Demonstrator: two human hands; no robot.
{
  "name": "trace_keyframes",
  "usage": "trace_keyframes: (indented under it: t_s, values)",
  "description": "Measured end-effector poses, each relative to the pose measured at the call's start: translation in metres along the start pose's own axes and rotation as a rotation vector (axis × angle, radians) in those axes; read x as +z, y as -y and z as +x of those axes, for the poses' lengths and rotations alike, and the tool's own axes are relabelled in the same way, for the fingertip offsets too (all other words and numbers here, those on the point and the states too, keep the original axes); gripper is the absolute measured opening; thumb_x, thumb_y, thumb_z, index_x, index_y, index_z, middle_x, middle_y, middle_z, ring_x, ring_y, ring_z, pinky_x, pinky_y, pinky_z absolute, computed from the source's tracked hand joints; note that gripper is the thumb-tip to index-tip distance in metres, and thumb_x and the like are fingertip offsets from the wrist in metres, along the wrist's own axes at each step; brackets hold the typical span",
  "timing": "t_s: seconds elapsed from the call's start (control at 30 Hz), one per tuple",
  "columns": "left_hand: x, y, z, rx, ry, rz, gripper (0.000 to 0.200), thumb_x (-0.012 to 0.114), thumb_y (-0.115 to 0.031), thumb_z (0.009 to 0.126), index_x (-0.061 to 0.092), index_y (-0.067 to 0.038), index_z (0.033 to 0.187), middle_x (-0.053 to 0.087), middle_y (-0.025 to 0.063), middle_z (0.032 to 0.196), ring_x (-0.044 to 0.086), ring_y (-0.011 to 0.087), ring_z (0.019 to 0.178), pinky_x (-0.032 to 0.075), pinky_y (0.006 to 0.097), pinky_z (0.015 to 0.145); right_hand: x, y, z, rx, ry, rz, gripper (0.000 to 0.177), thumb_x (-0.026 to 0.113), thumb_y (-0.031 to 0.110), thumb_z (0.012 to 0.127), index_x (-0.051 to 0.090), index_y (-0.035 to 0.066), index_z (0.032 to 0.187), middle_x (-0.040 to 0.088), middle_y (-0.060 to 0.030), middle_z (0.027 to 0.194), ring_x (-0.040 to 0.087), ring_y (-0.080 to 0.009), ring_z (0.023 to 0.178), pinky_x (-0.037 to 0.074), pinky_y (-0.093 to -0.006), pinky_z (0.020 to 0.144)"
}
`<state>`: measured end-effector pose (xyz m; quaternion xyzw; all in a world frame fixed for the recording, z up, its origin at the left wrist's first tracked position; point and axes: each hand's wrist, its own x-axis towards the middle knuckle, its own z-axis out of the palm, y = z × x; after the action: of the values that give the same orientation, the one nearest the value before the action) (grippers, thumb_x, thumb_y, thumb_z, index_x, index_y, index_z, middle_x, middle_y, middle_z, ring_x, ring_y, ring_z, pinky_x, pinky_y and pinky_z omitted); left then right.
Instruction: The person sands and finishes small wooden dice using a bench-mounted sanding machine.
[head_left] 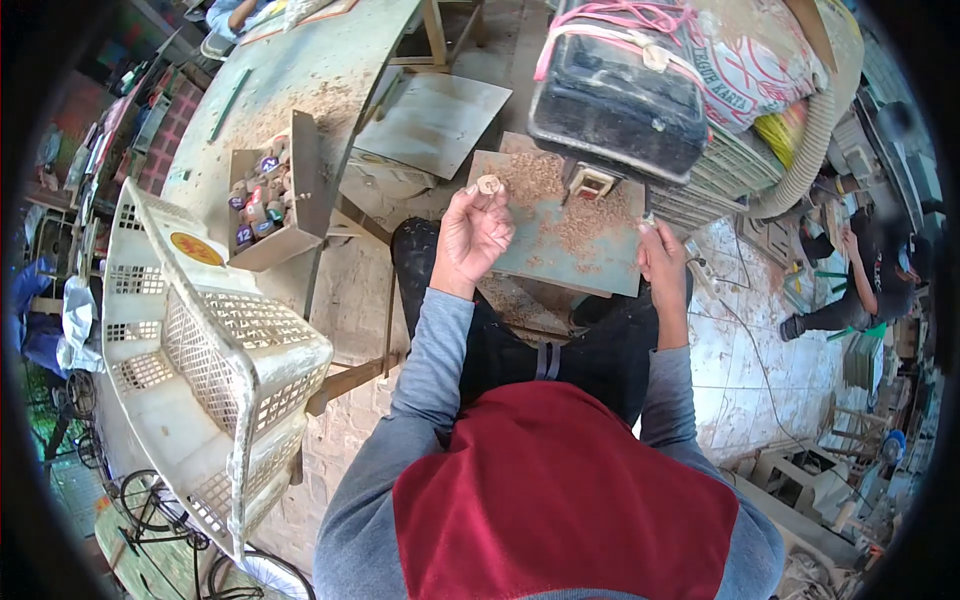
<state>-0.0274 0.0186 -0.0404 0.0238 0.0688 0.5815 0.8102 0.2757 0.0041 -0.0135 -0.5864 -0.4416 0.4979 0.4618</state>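
My left hand (474,240) is raised in front of the machine, its fingers pinching a small round wooden piece (489,184) with a pale face turned up. My right hand (662,262) is closed around the lower end of a thin lever (647,203) at the machine's right side. The black-topped machine (615,100) stands over a board (540,235) strewn with wood shavings (575,215). Beneath the machine's front edge sits a small pale block-like fixture (591,182), partly hidden by the machine.
On the left table (340,65), a cardboard box (300,235) holds several small wooden pieces with coloured, numbered tops. A white plastic basket (215,330) leans beside it. A printed sack (750,70) and a ribbed hose (815,150) are at right. Another person (870,280) works far right.
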Motion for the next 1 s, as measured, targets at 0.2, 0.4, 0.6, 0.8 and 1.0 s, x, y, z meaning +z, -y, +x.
trace_keyframes:
  t_s: [0.2,0.4,0.6,0.8,1.0]
  values:
    - [0.018,-0.001,-0.008,-0.053,0.086,-0.102,0.033,0.065,-0.025,0.088,0.065,-0.005,0.114,0.063,0.0029,0.109,0.047,0.0129,0.072,0.04,0.0268,0.063,0.001,0.004,-0.003,-0.006,0.007,0.006,0.031,0.062,0.025,0.094,0.061,0.005,0.118,0.047,0.005,0.059,0.037,-0.0021,0.046,0.026,-0.0194,0.041]
    - [0.041,-0.001,-0.02,-0.051,0.149,-0.155,0.038,0.063,-0.025,0.089,0.062,-0.004,0.12,0.059,0.001,0.105,0.047,0.0129,0.072,0.039,0.0273,0.062,0.0,0.003,-0.006,-0.01,-0.017,-0.009,0.03,0.061,0.026,0.095,0.062,0.005,0.117,0.046,0.0047,0.059,0.037,-0.0023,0.046,0.026,-0.0198,0.041]
    - [0.118,-0.032,-0.055,1.114,-0.424,1.147,0.023,0.067,-0.004,0.085,0.066,0.001,0.107,0.061,-0.0008,0.091,0.045,0.0041,0.066,0.037,0.0196,0.057,0.002,-0.001,-0.003,-0.054,0.01,0.01,0.03,0.058,0.024,0.097,0.059,0.002,0.118,0.045,0.0038,0.059,0.036,-0.0025,0.046,0.026,-0.0196,0.041]
    - [0.144,-0.116,-0.075,1.675,-1.036,1.842,0.031,0.071,-0.011,0.078,0.066,0.0,0.106,0.064,0.0126,0.098,0.06,0.026,0.083,0.049,0.0356,0.073,0.002,-0.011,0.002,-0.064,0.001,0.053,0.032,0.057,0.024,0.097,0.058,0.001,0.12,0.045,0.0033,0.059,0.036,-0.0025,0.046,0.025,-0.0194,0.041]
    - [0.142,-0.122,-0.073,1.554,-1.313,2.077,0.047,0.071,-0.017,0.079,0.06,0.002,0.12,0.056,0.0222,0.122,0.052,0.0367,0.112,0.042,0.0421,0.097,0.006,-0.002,-0.007,-0.089,-0.016,-0.001,0.031,0.054,0.028,0.099,0.058,0.002,0.115,0.045,0.003,0.06,0.035,-0.0026,0.045,0.025,-0.0195,0.04]
